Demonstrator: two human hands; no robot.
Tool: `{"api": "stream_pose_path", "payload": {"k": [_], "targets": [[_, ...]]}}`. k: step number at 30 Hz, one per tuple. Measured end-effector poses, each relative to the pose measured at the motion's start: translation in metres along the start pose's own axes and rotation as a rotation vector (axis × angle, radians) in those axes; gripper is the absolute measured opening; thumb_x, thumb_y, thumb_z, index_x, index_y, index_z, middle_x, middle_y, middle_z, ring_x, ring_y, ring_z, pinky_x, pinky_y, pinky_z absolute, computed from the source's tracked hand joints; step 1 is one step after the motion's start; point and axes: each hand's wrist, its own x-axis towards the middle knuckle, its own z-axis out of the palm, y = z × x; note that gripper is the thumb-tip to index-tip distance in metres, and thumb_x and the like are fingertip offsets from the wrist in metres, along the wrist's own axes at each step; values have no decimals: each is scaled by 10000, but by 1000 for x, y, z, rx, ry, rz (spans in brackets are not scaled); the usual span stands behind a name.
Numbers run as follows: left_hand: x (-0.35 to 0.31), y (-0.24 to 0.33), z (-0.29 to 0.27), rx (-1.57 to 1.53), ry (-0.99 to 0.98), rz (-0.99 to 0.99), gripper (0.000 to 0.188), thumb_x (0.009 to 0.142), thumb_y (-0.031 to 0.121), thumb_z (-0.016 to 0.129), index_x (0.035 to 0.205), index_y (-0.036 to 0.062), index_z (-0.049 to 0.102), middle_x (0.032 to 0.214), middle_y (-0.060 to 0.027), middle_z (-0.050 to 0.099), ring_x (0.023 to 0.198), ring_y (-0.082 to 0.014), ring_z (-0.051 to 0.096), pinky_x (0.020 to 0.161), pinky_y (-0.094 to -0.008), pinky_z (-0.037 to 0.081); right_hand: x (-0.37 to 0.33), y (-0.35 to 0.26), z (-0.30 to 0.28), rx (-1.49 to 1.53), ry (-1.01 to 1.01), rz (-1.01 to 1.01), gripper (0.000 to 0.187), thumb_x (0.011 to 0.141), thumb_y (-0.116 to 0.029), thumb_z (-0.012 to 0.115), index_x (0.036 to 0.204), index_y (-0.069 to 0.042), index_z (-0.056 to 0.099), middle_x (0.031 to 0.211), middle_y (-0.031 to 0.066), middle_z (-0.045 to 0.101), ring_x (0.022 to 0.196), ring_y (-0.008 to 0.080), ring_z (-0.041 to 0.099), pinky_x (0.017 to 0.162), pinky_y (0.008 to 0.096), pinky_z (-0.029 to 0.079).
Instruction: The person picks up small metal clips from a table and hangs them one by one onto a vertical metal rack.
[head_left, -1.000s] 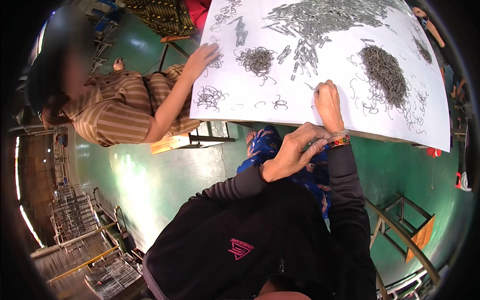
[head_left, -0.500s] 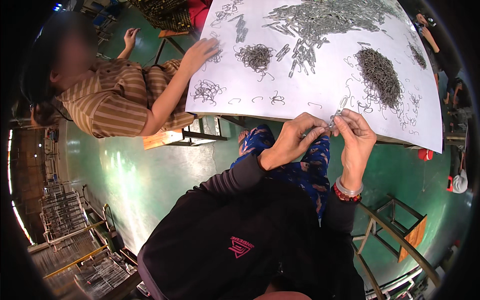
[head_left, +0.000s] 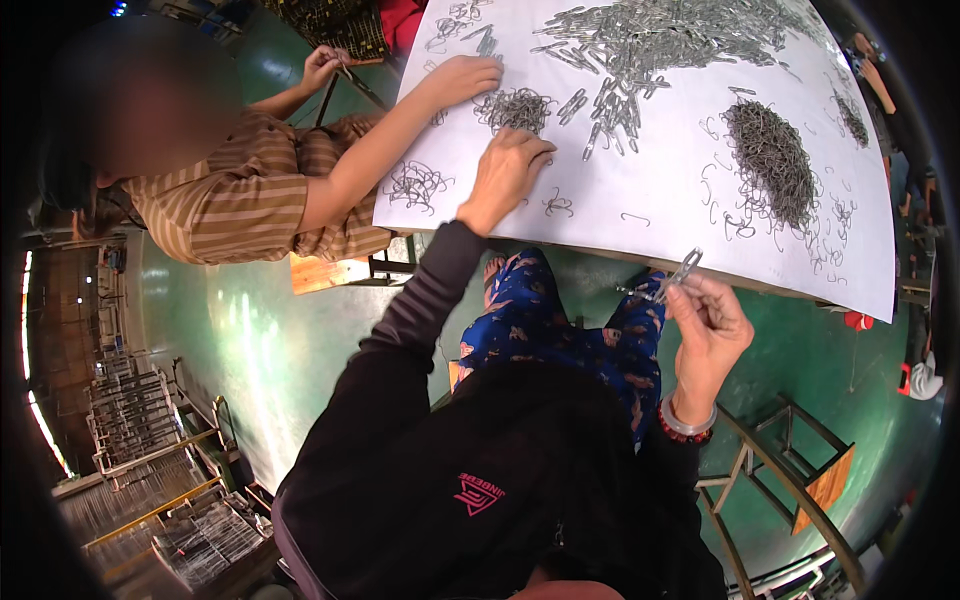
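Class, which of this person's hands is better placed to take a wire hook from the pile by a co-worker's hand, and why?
Probably the left hand: it is at the wire pile's near edge. The right hand is farther away and holding metal pieces.

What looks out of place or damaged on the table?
One wire hook lies alone near the table's near edge, away from the large pile; it looks stray. More hooks are strewn loosely around that pile. The pieces are too small to judge for damage.
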Motion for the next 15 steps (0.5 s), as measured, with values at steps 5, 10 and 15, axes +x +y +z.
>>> {"api": "stream_pose_path", "payload": {"k": [5,10,15], "targets": [[11,-31,4,206,-203,214,68,772,101,626,818,54,636,807,-70,572,807,-244,533,704,-324,456,-9,4,-8,7,-25,5,157,739,75,689,880,50,624,775,68,640,686,69,595,591,163,464],[24,-15,1,193,-91,205,82,784,74,594,853,43,565,824,-88,564,799,-271,539,672,-353,469,-10,6,-11,-2,-11,10,162,738,69,693,883,51,623,778,64,642,704,70,603,608,161,471],[-1,18,-9,5,-267,110,82,806,81,572,881,48,568,846,-91,578,823,-281,553,677,-370,474,-11,1,-11,-1,-23,-18,163,740,63,693,888,46,626,761,60,643,690,63,597,593,162,469]]}}
